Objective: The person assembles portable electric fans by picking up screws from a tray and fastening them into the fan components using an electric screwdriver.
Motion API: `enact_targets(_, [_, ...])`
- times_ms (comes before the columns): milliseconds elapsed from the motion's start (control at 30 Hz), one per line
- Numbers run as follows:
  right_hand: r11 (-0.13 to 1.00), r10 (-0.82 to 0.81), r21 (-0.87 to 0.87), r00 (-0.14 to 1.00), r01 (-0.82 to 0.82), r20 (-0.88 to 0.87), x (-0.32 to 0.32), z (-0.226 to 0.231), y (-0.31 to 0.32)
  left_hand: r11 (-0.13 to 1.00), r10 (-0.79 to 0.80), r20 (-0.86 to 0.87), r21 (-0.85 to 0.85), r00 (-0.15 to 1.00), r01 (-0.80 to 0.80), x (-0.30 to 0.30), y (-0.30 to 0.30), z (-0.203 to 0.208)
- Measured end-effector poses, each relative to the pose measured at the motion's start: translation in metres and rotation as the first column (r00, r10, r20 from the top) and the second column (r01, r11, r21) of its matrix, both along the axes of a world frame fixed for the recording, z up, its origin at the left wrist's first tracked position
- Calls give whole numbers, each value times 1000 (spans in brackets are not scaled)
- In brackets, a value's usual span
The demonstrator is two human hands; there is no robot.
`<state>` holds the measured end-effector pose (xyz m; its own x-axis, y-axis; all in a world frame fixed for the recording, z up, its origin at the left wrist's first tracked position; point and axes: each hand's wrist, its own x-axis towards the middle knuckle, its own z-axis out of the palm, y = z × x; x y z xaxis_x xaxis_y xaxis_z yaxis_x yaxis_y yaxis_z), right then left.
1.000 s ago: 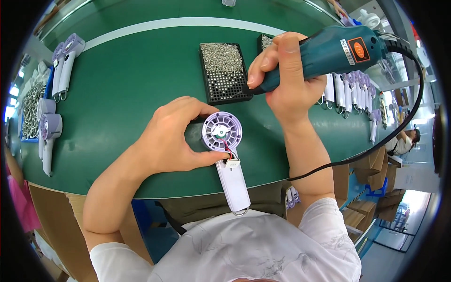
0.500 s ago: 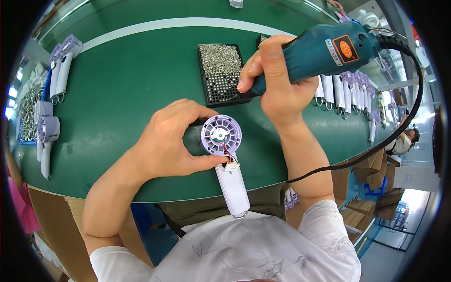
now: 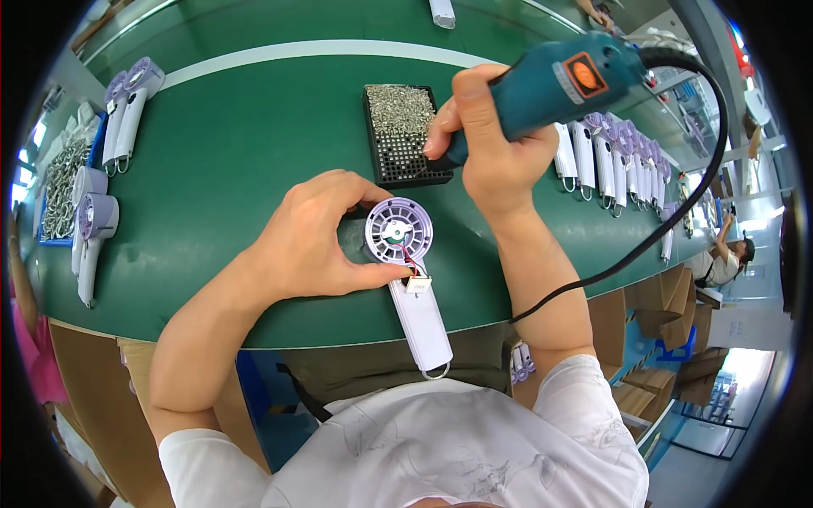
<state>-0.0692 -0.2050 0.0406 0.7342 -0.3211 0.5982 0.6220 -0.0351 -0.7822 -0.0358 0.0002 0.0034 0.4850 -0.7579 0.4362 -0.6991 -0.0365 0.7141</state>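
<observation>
My left hand (image 3: 326, 241) is closed round the purple head of a small handheld fan (image 3: 421, 326), thumb below and fingers at its upper edge. The fan's round head shows open, with red and dark wires and a small white connector at the neck; its white handle points toward me and ends in a wire loop. In my right hand (image 3: 495, 148) is a teal electric screwdriver (image 3: 555, 85), gripped round its body. Its dark nose points down-left at the black screw tray (image 3: 412, 178), which holds many small silver screws; I cannot tell whether the tip touches them.
White-and-purple fans lie in a row (image 3: 614, 161) at the right, and more fans (image 3: 95, 224) rest at the left beside a blue bin (image 3: 58, 242) of metal rings. The screwdriver's black cable (image 3: 648, 245) loops over my right forearm. Cardboard boxes (image 3: 660, 296) stand beyond the green table (image 3: 229, 144).
The screwdriver has shifted slightly left, its nose still over the tray's front right part. My left hand keeps its hold on the fan. The whole view has shifted a little.
</observation>
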Motion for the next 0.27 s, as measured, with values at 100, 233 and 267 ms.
enact_targets(100, [995,15,96,999,-20,50,-6,8,-1,1000,28,20,9,999,-28,0,2,0])
enact_targets(233, [964,177,177,975,-200,138,-18,24,-9,998,35,-27,47,999,-34,1,3,2])
enact_targets(267, [943,234,208,962,-260,143,-22,28,-12,998,33,-47,52,998,-31,1,2,3])
